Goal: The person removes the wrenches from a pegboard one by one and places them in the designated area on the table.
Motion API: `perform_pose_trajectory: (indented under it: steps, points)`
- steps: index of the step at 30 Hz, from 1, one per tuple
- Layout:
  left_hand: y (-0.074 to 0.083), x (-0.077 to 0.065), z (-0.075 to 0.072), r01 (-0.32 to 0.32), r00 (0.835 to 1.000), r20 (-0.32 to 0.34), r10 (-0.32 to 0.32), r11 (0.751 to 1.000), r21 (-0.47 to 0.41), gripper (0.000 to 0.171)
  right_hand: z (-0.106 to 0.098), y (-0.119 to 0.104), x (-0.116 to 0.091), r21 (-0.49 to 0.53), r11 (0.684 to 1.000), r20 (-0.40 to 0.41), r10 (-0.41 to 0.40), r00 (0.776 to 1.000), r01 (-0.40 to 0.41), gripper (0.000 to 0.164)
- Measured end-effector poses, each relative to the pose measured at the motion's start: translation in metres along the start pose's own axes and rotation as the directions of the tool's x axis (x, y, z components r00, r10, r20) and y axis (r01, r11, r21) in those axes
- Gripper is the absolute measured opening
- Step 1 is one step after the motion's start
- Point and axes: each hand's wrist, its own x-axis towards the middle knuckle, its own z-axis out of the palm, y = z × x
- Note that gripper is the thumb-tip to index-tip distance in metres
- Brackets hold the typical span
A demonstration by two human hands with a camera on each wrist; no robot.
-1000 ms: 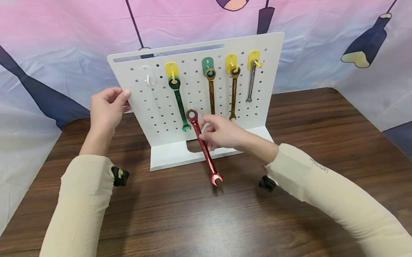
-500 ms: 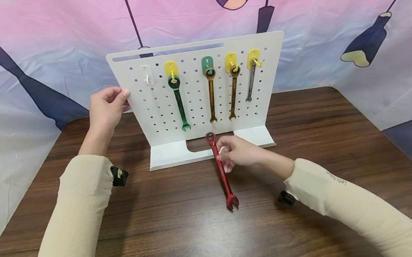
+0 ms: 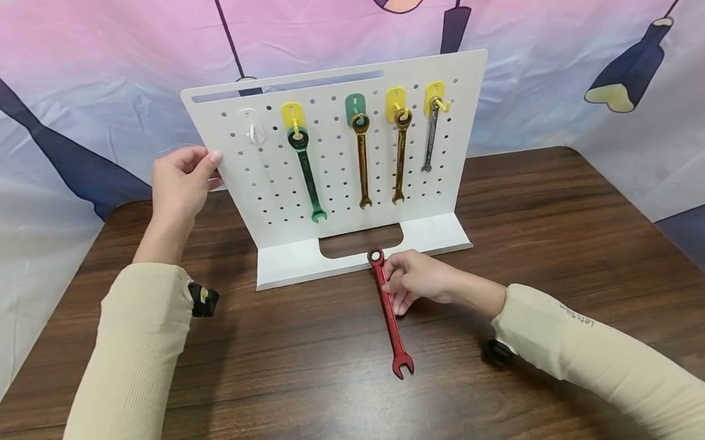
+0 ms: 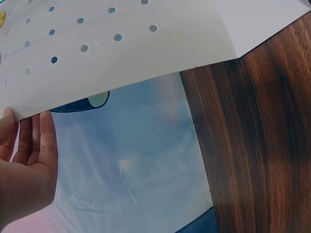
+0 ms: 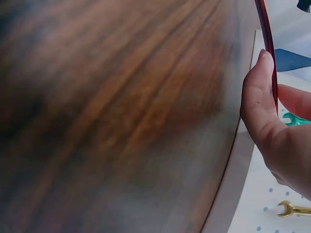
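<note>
A red ratcheting combination wrench [image 3: 390,312] is pinched between the thumb and fingers of my right hand [image 3: 419,280], in front of the board's base. Its ring end points toward the board and its forked end toward me. In the right wrist view the red wrench [image 5: 268,43] shows edge-on past the thumb. My left hand [image 3: 180,183] grips the left edge of the white pegboard [image 3: 293,234], thumb in front and fingers behind. On its hooks hang a green wrench [image 3: 307,175], two gold wrenches [image 3: 363,165] [image 3: 401,160] and a smaller silver wrench [image 3: 431,138].
A white hook [image 3: 253,128] at the board's upper left bears nothing. The board's base [image 3: 288,261] stands on a dark wooden table [image 3: 290,385]. Behind it hangs a printed cloth [image 3: 136,51].
My right hand has brought the red wrench down and toward me, slightly rightward, away from the board's face. The left hand has kept its grip on the board's edge.
</note>
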Motion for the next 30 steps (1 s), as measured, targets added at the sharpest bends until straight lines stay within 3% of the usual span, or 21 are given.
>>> perform_pose_trajectory:
  steps: [20, 30]
  points:
    - [-0.0001, 0.0007, -0.0003, -0.012, 1.0, 0.001, 0.012, 1.0, -0.011, 0.032, 0.0026, 0.0075, 0.0013, 0.029, 0.996, 0.076, 0.077, 0.994, -0.08, 0.008]
    - [-0.0002, 0.0008, 0.0003, -0.018, 1.0, -0.003, 0.018, 1.0, -0.002, 0.033, 0.0044, 0.0085, 0.0023, 0.042, 0.997, 0.079, 0.059, 0.995, -0.063, 0.006]
